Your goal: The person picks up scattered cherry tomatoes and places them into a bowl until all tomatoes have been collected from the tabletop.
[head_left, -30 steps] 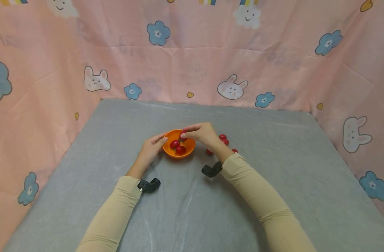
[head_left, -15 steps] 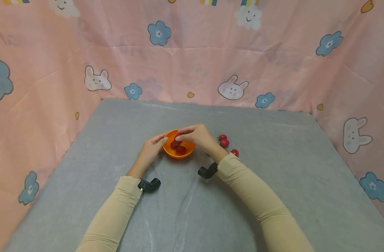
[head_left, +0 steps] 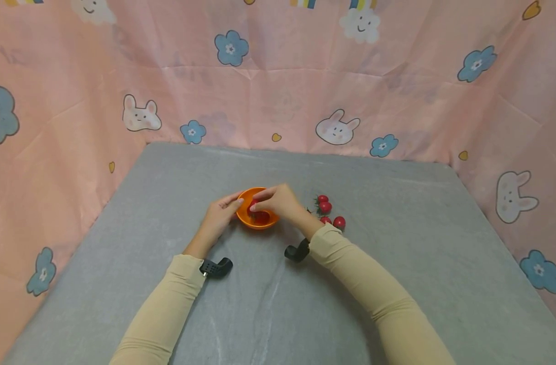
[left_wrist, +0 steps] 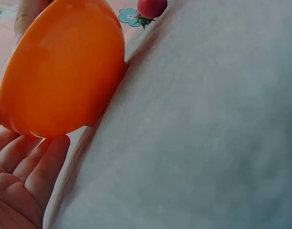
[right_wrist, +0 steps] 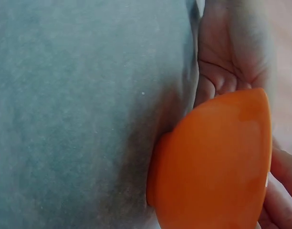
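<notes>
An orange bowl [head_left: 258, 226] stands on the grey table. My left hand [head_left: 213, 221] holds it from the left, thumb over the rim; in the left wrist view its fingers [left_wrist: 48, 167] lie against the outer wall of the bowl [left_wrist: 65, 71]. Over the bowl, my right hand [head_left: 282, 204] pinches a red cherry tomato [head_left: 252, 206] low inside the rim, partly hidden by the fingers. Another cherry tomato [head_left: 262, 218] lies at the bottom of the bowl. In the right wrist view, the right fingers [right_wrist: 282, 200] show beyond the bowl's rim [right_wrist: 263, 143].
Several cherry tomatoes with green stems lie right of the bowl, among them one [head_left: 324, 207] behind and one [head_left: 339, 222] near the right sleeve [head_left: 351, 253]. A pink patterned curtain [head_left: 259, 101] borders the table [head_left: 241, 314] at the back and sides.
My right hand has moved left and lower into the bowl with the cherry tomato. The left hand and bowl stay in place. More tomatoes on the table show from behind the right wrist.
</notes>
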`<state>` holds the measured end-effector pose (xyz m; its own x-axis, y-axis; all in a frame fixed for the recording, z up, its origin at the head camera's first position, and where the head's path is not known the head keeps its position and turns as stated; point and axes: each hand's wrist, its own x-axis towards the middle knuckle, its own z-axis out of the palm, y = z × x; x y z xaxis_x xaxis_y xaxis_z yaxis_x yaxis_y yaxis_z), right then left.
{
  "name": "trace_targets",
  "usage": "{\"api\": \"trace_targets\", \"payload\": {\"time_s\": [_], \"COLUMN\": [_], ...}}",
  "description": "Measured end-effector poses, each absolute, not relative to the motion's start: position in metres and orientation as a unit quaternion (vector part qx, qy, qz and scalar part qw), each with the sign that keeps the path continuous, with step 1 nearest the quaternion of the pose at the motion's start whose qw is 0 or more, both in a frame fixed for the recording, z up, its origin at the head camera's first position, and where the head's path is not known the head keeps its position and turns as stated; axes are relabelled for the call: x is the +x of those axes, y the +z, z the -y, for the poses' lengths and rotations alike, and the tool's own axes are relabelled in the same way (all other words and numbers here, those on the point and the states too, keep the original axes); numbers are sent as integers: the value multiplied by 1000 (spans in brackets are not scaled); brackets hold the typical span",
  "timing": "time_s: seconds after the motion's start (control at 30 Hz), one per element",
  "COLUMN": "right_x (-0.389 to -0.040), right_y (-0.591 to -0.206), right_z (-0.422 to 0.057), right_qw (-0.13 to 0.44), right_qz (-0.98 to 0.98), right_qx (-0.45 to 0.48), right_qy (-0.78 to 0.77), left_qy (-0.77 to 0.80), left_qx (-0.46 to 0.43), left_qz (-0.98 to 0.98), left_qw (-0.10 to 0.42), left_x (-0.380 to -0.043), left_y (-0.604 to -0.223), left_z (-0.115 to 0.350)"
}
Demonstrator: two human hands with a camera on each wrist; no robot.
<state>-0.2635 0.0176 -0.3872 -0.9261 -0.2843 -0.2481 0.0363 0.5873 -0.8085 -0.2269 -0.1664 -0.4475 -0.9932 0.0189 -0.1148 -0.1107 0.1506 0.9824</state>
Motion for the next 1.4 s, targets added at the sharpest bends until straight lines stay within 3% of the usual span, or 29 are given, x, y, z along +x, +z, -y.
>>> {"api": "trace_targets", "payload": {"time_s": [0.8,1.2,1.4], "right_x": [-259,-269,-275], "right_y": [-387,-374,-371], "right_z": [-13,-52,-80], "right_qw": [165,165,131], "right_qz": [-889,-863,-856], "right_qx": [-136,-68,-61], "right_qy": [-406,-473,-495], "left_qy": [652,653,650], "left_qx": [-34,-43,-47], "left_qz": [-756,-755,-757], "left_qw": [49,49,49], "left_x": [-227,-228,-227], "left_y": [-447,-448,-447], "left_z": [166,163,162]}}
